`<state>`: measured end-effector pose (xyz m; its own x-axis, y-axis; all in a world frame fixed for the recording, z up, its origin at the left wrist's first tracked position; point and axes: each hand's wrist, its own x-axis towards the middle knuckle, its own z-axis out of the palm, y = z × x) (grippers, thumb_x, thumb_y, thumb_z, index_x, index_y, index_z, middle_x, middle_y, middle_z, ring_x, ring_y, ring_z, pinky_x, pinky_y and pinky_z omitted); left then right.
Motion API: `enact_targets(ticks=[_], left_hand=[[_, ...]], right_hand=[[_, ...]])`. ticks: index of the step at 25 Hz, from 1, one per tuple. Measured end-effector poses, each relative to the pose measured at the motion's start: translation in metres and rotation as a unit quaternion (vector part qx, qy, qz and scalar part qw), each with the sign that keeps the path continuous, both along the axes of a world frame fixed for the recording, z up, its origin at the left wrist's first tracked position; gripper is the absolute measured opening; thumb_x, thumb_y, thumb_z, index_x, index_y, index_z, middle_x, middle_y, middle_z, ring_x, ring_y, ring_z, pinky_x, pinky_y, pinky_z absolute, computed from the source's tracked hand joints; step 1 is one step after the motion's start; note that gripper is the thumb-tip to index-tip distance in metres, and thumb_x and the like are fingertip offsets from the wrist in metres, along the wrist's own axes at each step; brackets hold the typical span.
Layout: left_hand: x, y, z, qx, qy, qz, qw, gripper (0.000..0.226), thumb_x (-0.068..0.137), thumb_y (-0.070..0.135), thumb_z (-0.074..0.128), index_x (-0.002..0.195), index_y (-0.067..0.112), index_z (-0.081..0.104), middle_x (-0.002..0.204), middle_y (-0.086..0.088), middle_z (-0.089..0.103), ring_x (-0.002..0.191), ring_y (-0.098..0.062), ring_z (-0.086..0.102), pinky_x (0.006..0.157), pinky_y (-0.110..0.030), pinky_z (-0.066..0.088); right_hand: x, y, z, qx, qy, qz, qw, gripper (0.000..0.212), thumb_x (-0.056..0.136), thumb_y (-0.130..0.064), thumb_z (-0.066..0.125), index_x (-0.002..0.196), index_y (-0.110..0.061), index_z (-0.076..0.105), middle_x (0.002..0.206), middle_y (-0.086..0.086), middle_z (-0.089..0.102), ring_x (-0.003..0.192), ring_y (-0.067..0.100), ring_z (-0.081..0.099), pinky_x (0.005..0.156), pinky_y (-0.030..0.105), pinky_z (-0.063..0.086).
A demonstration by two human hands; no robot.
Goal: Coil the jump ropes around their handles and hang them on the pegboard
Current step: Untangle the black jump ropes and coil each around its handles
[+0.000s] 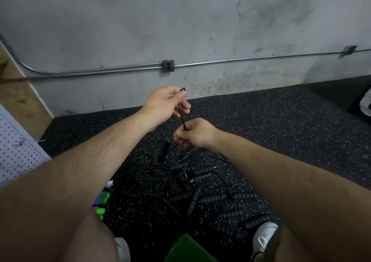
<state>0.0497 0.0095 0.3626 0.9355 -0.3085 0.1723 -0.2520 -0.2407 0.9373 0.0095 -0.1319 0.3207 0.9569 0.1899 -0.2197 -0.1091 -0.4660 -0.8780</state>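
Left hand (pixel 165 106) and right hand (pixel 197 134) each pinched a rope (pixel 182 121) taut above the pile (pixel 197 174), likely to separate it.

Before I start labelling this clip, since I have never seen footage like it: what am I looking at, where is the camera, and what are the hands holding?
There is no machine here. This is one picture from a camera worn on a person's head, looking forward and down along both bare forearms. The left hand pinches the upper end of a thin black rope. The right hand grips the same rope just below it. Beneath the hands, on the speckled black floor, lies a tangled pile of jump ropes with ribbed black handles. A white pegboard shows at the left edge, and a grey wall stands ahead.
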Motion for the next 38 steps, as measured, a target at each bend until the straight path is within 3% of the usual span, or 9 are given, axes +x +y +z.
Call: enact_targets(ticks=[8, 11, 14, 16, 19, 24, 29, 35, 38], left_hand=[[0.005, 0.030, -0.029, 0.088, 0.074, -0.074, 0.991, 0.030, 0.099, 0.042, 0.060, 0.123, 0.025, 0.065, 0.124, 0.007, 0.069, 0.119, -0.009, 0.062, 0.099, -0.033, 0.050], [0.001, 0.034, -0.050, 0.234, 0.100, -0.184, 0.950, 0.029, 0.096, 0.032, 0.067, 0.123, 0.026, 0.064, 0.120, 0.009, 0.071, 0.115, -0.007, 0.064, 0.105, -0.034, 0.048], [0.000, 0.024, -0.049, 0.247, 0.060, -0.126, 0.959, 0.015, 0.103, 0.015, 0.055, 0.105, 0.022, 0.067, 0.100, 0.008, 0.075, 0.093, -0.005, 0.071, 0.095, -0.039, 0.056], [0.002, 0.017, -0.037, 0.162, 0.040, -0.046, 0.985, 0.019, 0.104, 0.010, 0.051, 0.099, 0.021, 0.066, 0.094, 0.005, 0.075, 0.085, -0.007, 0.072, 0.085, -0.034, 0.060], [0.005, 0.012, -0.017, 0.081, -0.017, -0.010, 0.997, 0.024, 0.105, 0.010, 0.049, 0.093, 0.021, 0.065, 0.088, 0.003, 0.075, 0.084, -0.014, 0.072, 0.077, -0.029, 0.059], [0.004, 0.012, -0.005, 0.009, -0.022, -0.015, 1.000, 0.024, 0.107, 0.008, 0.045, 0.093, 0.013, 0.063, 0.090, -0.006, 0.075, 0.081, -0.018, 0.073, 0.076, -0.032, 0.061], [0.006, 0.024, -0.008, -0.013, 0.039, 0.006, 0.999, 0.021, 0.108, 0.020, 0.044, 0.106, 0.015, 0.065, 0.103, -0.006, 0.074, 0.093, -0.020, 0.072, 0.082, -0.032, 0.061], [-0.001, 0.031, -0.054, 0.289, 0.087, -0.121, 0.946, 0.062, 0.095, 0.003, 0.062, 0.147, 0.029, 0.042, 0.141, 0.004, 0.056, 0.122, -0.010, 0.057, 0.100, -0.030, 0.049], [0.004, 0.019, -0.064, 0.216, 0.050, -0.127, 0.967, 0.047, 0.094, 0.014, 0.068, 0.131, 0.037, 0.050, 0.133, 0.000, 0.064, 0.107, -0.018, 0.069, 0.095, -0.041, 0.056]], right_hand=[[0.012, -0.001, 0.047, 0.161, -0.129, -0.116, 0.972, 0.020, 0.102, -0.011, 0.056, 0.102, 0.004, 0.070, 0.087, 0.011, 0.074, 0.067, 0.014, 0.066, 0.061, 0.024, 0.057], [0.012, 0.000, 0.058, 0.231, -0.137, -0.130, 0.954, 0.026, 0.103, -0.009, 0.053, 0.110, 0.013, 0.063, 0.094, 0.015, 0.074, 0.071, 0.016, 0.064, 0.068, 0.027, 0.060], [0.014, -0.006, 0.060, 0.298, -0.128, -0.144, 0.935, 0.023, 0.102, -0.012, 0.056, 0.111, 0.009, 0.060, 0.098, 0.012, 0.074, 0.074, 0.015, 0.062, 0.068, 0.028, 0.056], [0.012, -0.014, 0.057, 0.267, -0.097, -0.116, 0.952, 0.014, 0.096, -0.012, 0.064, 0.106, -0.002, 0.061, 0.102, 0.007, 0.074, 0.079, 0.013, 0.062, 0.066, 0.027, 0.052], [0.009, -0.019, 0.037, 0.037, -0.048, -0.023, 0.998, 0.029, 0.088, -0.013, 0.072, 0.116, -0.015, 0.065, 0.106, -0.003, 0.071, 0.087, 0.013, 0.064, 0.071, 0.026, 0.051], [0.013, -0.009, -0.004, -0.145, -0.030, 0.067, 0.987, 0.022, 0.092, -0.021, 0.071, 0.113, -0.013, 0.070, 0.100, -0.002, 0.071, 0.090, 0.014, 0.066, 0.082, 0.031, 0.058], [0.018, -0.008, 0.006, -0.103, -0.074, 0.006, 0.992, 0.013, 0.100, -0.014, 0.059, 0.100, -0.005, 0.070, 0.093, 0.008, 0.075, 0.074, 0.014, 0.069, 0.069, 0.023, 0.060], [0.020, -0.007, 0.027, 0.054, -0.122, -0.043, 0.990, 0.011, 0.099, -0.011, 0.060, 0.099, -0.004, 0.069, 0.086, 0.009, 0.076, 0.077, 0.021, 0.074, 0.074, 0.032, 0.062], [0.020, -0.005, 0.029, 0.112, -0.115, -0.033, 0.986, 0.014, 0.100, -0.007, 0.059, 0.102, 0.003, 0.068, 0.086, 0.011, 0.074, 0.075, 0.021, 0.071, 0.074, 0.033, 0.062]])
